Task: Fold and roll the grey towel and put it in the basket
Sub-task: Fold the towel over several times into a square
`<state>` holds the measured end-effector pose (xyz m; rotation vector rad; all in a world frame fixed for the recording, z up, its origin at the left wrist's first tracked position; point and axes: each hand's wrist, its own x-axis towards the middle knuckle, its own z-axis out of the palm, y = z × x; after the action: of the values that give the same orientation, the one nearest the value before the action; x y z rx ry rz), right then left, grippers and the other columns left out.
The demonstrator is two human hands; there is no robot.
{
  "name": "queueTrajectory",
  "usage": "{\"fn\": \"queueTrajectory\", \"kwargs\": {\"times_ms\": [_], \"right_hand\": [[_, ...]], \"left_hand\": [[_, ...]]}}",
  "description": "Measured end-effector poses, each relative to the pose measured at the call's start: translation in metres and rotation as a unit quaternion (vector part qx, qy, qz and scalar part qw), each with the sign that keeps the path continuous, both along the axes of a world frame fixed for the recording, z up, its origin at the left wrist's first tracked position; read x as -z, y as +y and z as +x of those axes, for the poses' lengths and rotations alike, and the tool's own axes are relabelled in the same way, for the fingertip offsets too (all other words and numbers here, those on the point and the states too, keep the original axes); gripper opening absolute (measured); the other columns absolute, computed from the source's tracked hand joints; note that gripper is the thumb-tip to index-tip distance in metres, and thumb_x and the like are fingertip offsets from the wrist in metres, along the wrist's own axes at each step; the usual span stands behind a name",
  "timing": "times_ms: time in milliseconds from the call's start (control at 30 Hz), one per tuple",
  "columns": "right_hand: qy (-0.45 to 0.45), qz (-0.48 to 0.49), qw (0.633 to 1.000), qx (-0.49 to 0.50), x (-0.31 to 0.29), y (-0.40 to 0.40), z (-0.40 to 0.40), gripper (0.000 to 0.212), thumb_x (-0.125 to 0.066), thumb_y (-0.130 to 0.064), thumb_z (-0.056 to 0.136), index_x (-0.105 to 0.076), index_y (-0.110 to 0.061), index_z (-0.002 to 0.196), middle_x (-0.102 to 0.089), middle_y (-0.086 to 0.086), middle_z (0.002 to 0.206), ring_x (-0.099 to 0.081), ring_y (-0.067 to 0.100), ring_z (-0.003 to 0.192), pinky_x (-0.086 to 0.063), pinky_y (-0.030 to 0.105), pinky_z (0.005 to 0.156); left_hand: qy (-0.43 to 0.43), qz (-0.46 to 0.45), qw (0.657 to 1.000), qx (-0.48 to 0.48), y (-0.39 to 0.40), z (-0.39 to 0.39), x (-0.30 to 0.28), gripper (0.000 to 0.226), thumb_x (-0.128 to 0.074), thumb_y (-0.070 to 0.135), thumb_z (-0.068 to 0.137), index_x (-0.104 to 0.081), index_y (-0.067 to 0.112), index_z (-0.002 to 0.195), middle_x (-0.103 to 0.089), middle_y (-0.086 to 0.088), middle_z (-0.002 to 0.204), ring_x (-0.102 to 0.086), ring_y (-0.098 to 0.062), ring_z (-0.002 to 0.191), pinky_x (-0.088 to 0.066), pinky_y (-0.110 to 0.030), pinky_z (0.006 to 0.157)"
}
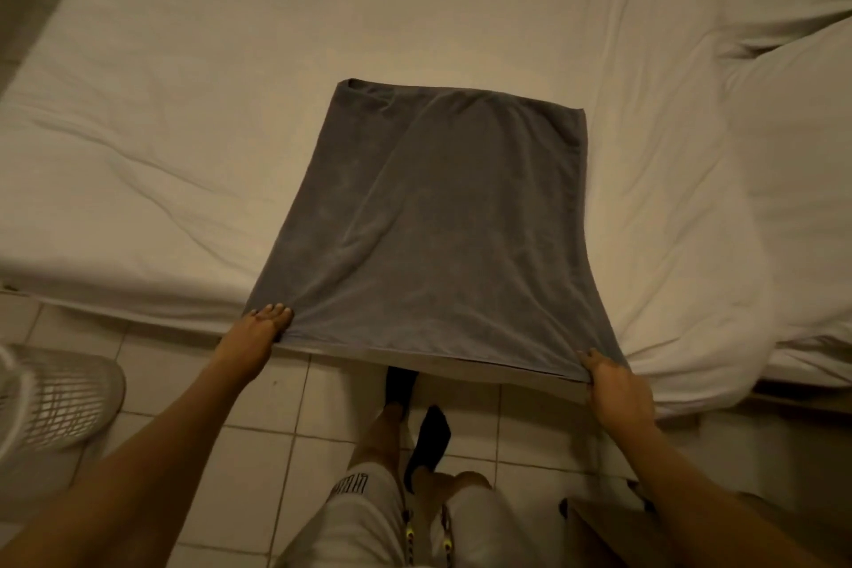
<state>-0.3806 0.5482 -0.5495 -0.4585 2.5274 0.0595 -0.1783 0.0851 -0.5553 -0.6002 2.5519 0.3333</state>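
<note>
Head view, grey towel [428,221] on white bed [184,83], left hand [267,325] and right hand [613,387] pinching near corners, tiled floor [258,429]

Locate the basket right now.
In the head view, the white lattice basket stands on the tiled floor at far left, beside the bed's near edge, left of the left forearm.

I see the grey rectangular cloth towel [424,217] lying on the white-sheeted bed [184,83], near edge overhanging; the white plastic lattice basket [55,401] stands on the floor, left.
</note>
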Motion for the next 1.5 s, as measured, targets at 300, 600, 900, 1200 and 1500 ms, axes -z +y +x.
{"fn": "queueTrajectory", "kwargs": {"times_ms": [300, 600, 900, 1200, 1500], "right_hand": [[0.063, -0.059, 0.996, -0.016, -0.005, -0.056, -0.06, 0.049, -0.052, 0.0, 0.081, -0.057, -0.015, 0.128, -0.056, 0.014, 0.13, -0.058, 0.034, 0.11, -0.049, 0.039, 0.086], [0.138, -0.016, 0.99, -0.006, -0.004, -0.092, -0.141, 0.024, -0.059, -0.002, 0.076, -0.068, -0.009, 0.098, -0.067, 0.013, 0.097, -0.053, 0.037, 0.103, -0.047, 0.045, 0.083], [0.162, 0.059, 0.984, 0.037, -0.005, -0.133, -0.247, 0.036, -0.045, -0.033, 0.096, -0.057, -0.02, 0.128, -0.024, 0.012, 0.155, -0.012, 0.032, 0.144, -0.006, 0.046, 0.117], [0.208, -0.001, 0.972, 0.114, 0.042, -0.185, -0.348, 0.028, -0.042, -0.018, 0.095, -0.063, -0.014, 0.113, -0.068, 0.016, 0.101, -0.058, 0.034, 0.103, -0.027, 0.046, 0.111], [0.281, 0.036, 0.957, 0.058, 0.107, -0.216, -0.448, 0.023, -0.045, -0.016, 0.091, -0.058, -0.015, 0.109, -0.067, 0.012, 0.09, -0.061, 0.034, 0.09, -0.026, 0.046, 0.107]], "left_hand": [[0.073, -0.023, 0.997, 0.018, 0.019, -0.113, -0.005, 0.053, -0.033, -0.003, 0.095, -0.025, 0.003, 0.147, -0.028, -0.016, 0.153, -0.03, -0.027, 0.14, -0.021, -0.032, 0.113], [0.043, -0.04, 0.997, -0.041, -0.025, -0.19, -0.008, 0.079, -0.061, 0.003, 0.085, -0.015, 0.008, 0.15, -0.023, -0.013, 0.155, -0.036, -0.031, 0.136, -0.031, -0.038, 0.112], [0.085, -0.033, 0.994, -0.06, -0.102, -0.275, -0.011, 0.057, -0.051, 0.01, 0.089, -0.034, 0.012, 0.143, -0.049, -0.016, 0.138, -0.052, -0.037, 0.117, -0.043, -0.044, 0.098], [0.148, -0.07, 0.983, -0.078, -0.165, -0.379, 0.036, 0.039, -0.05, 0.001, 0.087, -0.058, 0.006, 0.125, -0.064, -0.023, 0.113, -0.06, -0.042, 0.102, -0.049, -0.046, 0.088], [0.248, -0.057, 0.952, -0.171, -0.185, -0.466, 0.105, 0.023, -0.049, -0.005, 0.085, -0.064, -0.002, 0.102, -0.066, -0.027, 0.095, -0.06, -0.045, 0.087, -0.049, -0.046, 0.078]]}}
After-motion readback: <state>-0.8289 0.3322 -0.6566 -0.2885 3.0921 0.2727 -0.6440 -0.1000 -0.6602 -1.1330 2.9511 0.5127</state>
